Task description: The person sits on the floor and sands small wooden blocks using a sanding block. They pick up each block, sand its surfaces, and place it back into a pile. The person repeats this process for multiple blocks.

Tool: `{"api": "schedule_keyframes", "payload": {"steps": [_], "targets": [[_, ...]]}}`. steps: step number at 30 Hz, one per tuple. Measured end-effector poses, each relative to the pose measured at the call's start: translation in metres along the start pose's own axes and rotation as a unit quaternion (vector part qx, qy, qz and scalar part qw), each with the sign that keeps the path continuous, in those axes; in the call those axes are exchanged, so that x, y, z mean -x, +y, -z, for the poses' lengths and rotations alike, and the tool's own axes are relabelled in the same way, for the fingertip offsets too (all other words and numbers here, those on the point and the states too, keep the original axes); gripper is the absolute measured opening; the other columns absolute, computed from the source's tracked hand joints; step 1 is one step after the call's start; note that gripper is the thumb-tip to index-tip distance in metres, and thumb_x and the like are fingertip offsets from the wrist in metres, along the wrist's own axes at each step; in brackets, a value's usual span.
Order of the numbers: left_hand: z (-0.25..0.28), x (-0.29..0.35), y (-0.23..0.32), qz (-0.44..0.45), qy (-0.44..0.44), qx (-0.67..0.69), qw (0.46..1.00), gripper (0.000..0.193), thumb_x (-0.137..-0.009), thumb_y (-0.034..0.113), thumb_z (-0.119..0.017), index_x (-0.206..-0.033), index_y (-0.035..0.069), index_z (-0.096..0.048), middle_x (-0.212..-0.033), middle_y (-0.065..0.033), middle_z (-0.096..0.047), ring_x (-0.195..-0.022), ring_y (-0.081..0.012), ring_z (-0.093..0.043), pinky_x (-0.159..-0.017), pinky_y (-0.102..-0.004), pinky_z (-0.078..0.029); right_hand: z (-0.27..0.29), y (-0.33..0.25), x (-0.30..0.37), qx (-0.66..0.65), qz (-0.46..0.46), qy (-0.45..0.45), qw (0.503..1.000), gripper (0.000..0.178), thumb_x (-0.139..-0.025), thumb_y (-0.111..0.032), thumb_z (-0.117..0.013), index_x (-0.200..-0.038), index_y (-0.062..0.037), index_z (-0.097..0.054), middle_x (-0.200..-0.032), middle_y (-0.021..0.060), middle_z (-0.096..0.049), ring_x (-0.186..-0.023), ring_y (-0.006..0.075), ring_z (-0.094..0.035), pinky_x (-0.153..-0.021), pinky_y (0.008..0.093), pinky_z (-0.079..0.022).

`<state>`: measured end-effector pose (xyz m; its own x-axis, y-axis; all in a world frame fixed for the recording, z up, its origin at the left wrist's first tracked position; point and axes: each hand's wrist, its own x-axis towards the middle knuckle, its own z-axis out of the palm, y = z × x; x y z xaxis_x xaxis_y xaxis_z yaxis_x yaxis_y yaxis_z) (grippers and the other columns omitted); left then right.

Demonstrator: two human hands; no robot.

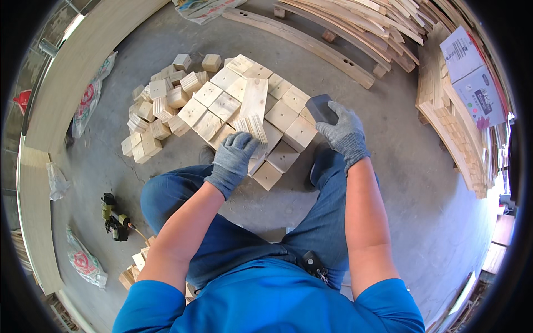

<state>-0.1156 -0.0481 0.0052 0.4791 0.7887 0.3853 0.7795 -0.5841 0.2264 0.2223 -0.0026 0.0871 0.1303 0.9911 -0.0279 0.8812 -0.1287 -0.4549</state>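
My right hand [345, 131], in a grey knit glove, is closed around a dark grey block [320, 109] that looks like a sanding block. It is held beside the right edge of a cluster of square-ended wooden blocks [208, 94]. My left hand [230, 162], gloved the same way, has its fingers curled at the near end of a longer wooden block [254, 100]. That block lies on top of the cluster, its layered end grain facing me. My left fingertips are partly hidden.
Left of the cluster lies a loose heap of small wooden cubes [145, 111]. A nail gun [114, 216] with a hose rests on the floor at left. Long boards [355, 28] are stacked far right, near a cardboard box [472, 77] on stacked wood. Plastic bags [86, 261] lie at left.
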Motion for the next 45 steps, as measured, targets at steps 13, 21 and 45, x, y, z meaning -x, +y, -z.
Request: {"api": "schedule_keyframes", "payload": {"steps": [13, 21, 45], "targets": [[0.028, 0.005, -0.020, 0.319, -0.072, 0.184, 0.927, 0.133, -0.064, 0.033, -0.104, -0.167, -0.003, -0.026, -0.162, -0.0282, -0.043, -0.153, -0.0436, -0.043, -0.127, -0.0449, -0.040, -0.022, -0.031, 0.038, 0.004, 0.078, 0.018, 0.997, 0.073, -0.080, -0.037, -0.091, -0.146, -0.0162, -0.068, -0.139, 0.0212, -0.067, -0.128, 0.0441, -0.061, -0.112, 0.0514, -0.049], [-0.010, 0.005, -0.041, 0.306, -0.136, 0.256, 0.907, 0.145, -0.061, 0.041, -0.105, -0.171, 0.000, -0.021, -0.170, -0.0264, -0.038, -0.159, -0.0374, -0.037, -0.131, -0.0380, -0.033, -0.063, -0.087, 0.091, 0.054, 0.165, 0.008, 0.985, 0.072, -0.081, -0.038, -0.089, -0.147, -0.0183, -0.068, -0.142, 0.0202, -0.062, -0.128, 0.0436, -0.059, -0.108, 0.0549, -0.048], [-0.040, -0.001, -0.041, 0.301, -0.034, 0.374, 0.877, 0.114, -0.065, 0.045, -0.103, -0.156, 0.008, -0.046, -0.149, -0.0212, -0.056, -0.141, -0.0365, -0.056, -0.120, -0.0413, -0.047, -0.105, -0.141, 0.052, 0.172, 0.096, 0.031, 0.980, 0.072, -0.085, -0.039, -0.087, -0.150, -0.0178, -0.063, -0.138, 0.0238, -0.062, -0.124, 0.0442, -0.062, -0.104, 0.0558, -0.051]]}}
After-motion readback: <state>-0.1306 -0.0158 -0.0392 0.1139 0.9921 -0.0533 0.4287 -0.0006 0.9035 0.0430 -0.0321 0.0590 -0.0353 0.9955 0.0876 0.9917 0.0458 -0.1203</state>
